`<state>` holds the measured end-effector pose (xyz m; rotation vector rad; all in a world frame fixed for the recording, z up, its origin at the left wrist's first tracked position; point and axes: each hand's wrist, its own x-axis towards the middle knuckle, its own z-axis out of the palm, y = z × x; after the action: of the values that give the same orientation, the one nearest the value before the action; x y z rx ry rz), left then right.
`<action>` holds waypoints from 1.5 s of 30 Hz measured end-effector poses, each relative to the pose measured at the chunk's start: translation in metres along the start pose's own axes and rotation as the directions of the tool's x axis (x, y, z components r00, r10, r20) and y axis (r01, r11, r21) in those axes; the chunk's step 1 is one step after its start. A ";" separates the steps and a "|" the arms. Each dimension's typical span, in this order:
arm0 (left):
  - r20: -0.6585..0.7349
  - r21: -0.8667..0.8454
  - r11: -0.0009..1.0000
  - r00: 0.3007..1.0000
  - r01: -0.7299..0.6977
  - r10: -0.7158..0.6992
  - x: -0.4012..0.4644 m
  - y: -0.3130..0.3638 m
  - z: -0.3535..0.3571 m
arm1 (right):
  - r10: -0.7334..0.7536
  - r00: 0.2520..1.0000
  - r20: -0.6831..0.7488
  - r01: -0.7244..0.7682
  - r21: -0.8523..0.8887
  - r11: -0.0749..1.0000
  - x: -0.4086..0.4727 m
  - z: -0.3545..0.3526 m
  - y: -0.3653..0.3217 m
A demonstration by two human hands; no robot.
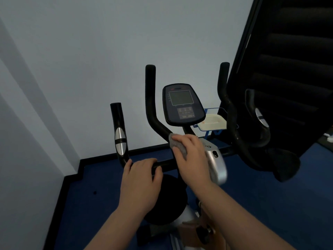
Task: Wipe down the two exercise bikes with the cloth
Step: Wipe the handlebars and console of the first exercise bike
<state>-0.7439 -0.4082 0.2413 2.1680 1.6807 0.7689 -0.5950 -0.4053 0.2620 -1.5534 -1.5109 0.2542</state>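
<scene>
While our right hand (192, 156) curls its fingers (182, 139) over the grey cloth (177, 144), it presses that cloth against the handlebar (153, 112) of the exercise bike (216, 159), at the spot where the left upright bends down to meet the centre post below the console (182, 103). Our left hand (141, 175) wraps its fingers (144, 162) round the black crossbar of the same handlebar, just to the left of the right hand, thumb side toward the outer grip.

That outer left grip (119, 136) stands upright beside our left hand and carries two silver sensor plates. Past our right hand lies the silver housing of the bike's post, and under our left wrist sits a dark round part of the bike that we cannot make out clearly. On the right side, the bike's other grips (259, 120) curve away, one with a silver plate as well.

Behind the console, a cream tray (213, 121) rests on a blue wire rack (209, 130). The floor (270, 195) is blue, edged by a black skirting along the pale wall (90, 51). A large dark slatted object (288, 69) leans at the right.
</scene>
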 end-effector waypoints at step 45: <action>-0.016 -0.039 0.999 1.000 0.023 -0.024 0.000 -0.001 0.000 | 0.340 0.870 0.356 -0.058 -0.610 0.790 0.094 -0.027 0.060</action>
<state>-0.7447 -0.4074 0.2405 2.1174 1.6823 0.8083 -0.5139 -0.3245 0.2755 -2.2857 -1.8955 0.3074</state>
